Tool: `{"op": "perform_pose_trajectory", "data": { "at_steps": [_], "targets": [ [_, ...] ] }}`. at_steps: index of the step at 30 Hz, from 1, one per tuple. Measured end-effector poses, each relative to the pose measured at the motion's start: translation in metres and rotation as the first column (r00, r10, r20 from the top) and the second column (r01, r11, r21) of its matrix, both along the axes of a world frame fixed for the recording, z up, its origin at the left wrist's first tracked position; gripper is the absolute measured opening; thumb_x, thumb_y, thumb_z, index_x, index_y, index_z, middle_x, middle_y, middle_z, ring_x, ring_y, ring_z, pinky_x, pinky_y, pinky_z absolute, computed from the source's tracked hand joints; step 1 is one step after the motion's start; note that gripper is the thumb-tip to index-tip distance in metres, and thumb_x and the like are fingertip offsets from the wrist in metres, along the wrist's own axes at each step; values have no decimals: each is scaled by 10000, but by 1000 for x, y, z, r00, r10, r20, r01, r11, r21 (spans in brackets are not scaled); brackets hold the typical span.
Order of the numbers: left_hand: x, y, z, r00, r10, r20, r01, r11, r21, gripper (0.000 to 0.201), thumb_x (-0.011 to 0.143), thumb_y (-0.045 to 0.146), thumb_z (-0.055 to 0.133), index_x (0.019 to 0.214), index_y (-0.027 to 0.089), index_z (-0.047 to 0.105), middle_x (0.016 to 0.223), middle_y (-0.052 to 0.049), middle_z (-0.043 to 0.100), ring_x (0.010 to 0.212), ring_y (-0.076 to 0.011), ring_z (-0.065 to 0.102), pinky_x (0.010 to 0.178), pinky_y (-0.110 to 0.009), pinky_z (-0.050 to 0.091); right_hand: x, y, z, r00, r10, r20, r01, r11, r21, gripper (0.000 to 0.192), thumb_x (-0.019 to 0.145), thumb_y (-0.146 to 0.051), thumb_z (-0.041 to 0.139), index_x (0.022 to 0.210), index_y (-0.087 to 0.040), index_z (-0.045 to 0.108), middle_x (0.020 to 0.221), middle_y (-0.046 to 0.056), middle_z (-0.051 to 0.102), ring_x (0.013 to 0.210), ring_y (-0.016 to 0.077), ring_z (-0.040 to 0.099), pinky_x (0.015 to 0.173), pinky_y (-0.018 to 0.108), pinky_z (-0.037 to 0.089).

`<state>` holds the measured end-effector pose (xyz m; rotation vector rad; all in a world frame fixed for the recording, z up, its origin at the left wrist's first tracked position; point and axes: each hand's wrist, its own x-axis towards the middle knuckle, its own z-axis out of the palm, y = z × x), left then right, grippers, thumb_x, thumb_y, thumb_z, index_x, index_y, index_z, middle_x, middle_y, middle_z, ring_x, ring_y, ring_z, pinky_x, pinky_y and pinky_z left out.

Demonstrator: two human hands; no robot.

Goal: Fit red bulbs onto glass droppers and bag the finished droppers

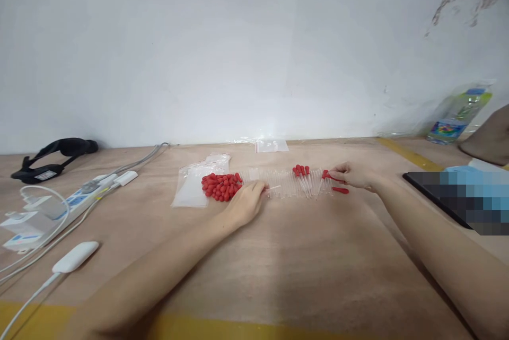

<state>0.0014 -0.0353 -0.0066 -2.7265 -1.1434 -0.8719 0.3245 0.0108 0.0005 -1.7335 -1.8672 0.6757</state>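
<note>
My left hand (248,202) is closed in a pinch, with a clear glass dropper tube (274,188) sticking out to the right of the fingertips. Just left of it lies a heap of red rubber bulbs (220,187). A row of clear glass tubes (284,183) stretches between my hands. On the row's right part rest several droppers with red bulbs (301,170). My right hand (350,175) pinches the red bulb of a dropper (325,174), its tube pointing down to the left. A loose red bulb (340,190) lies beneath that hand.
Clear plastic bags (191,186) lie left of the bulbs, and another bag (272,146) is by the wall. A power strip (71,205) with cables and a black strap (55,157) occupy the left. At right are a dark phone-like slab (433,197) and a bottle (457,114).
</note>
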Motion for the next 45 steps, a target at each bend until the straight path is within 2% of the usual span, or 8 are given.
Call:
{"op": "perform_pose_trajectory", "data": {
  "at_steps": [3,7,10,13,17,28,37,45],
  "targets": [
    [-17,-7,-9,999,-49,-12,49,998,35,202,884,182,350,1024,183,494,914,-59,574,849,-181,542,749,-324,453,-25,-8,3,996,53,-65,-48,996,75,271,760,-411,473,745,-177,610,650,20,596,574,126,512,534,236,396],
    [-20,-12,-14,994,-37,107,36,999,9,194,883,194,362,974,179,532,888,-57,568,812,-162,544,719,-295,466,-77,-34,-2,977,189,-98,-138,915,380,196,799,-308,434,866,-186,572,832,45,622,715,148,554,636,269,438],
    [-18,-13,-14,990,-40,138,43,999,-20,182,878,202,378,959,174,538,881,-56,567,811,-159,543,719,-289,464,-109,-59,-9,948,319,-17,-273,836,476,154,805,-246,440,873,-189,565,860,49,618,772,158,560,687,296,448],
    [-18,-13,-15,989,-72,130,77,996,-36,172,875,206,396,962,178,541,884,-49,578,826,-155,544,741,-285,456,-123,-75,-15,947,319,32,-290,811,508,208,815,-221,443,981,-200,565,921,66,614,831,174,566,735,327,453],
    [-17,-13,-16,987,-100,123,106,993,-45,167,875,204,403,957,180,546,883,-43,590,825,-152,542,745,-282,449,-126,-77,-19,934,348,85,-342,797,498,203,829,-212,437,948,-209,601,875,48,607,774,146,565,707,294,460],
    [-13,-11,-20,980,-182,81,179,983,40,232,864,149,407,1031,189,562,907,-49,600,831,-151,548,732,-280,458,-122,-71,-25,889,459,7,-394,756,523,164,840,-199,421,896,-190,575,863,48,582,814,148,533,733,295,439],
    [-10,-7,-21,963,-260,72,257,965,51,248,861,129,399,1038,181,565,891,-58,611,808,-149,555,698,-269,469,-121,-69,-30,896,443,-32,-369,782,502,109,821,-238,461,821,-188,557,752,17,592,698,126,544,653,264,441],
    [-10,-6,-21,954,-299,-12,299,951,85,276,858,101,369,1043,165,563,881,-69,602,798,-156,537,699,-283,464,-120,-74,-32,892,426,151,-433,709,556,135,829,-244,457,839,-188,580,782,25,608,720,120,551,657,240,434]
  ]
}}
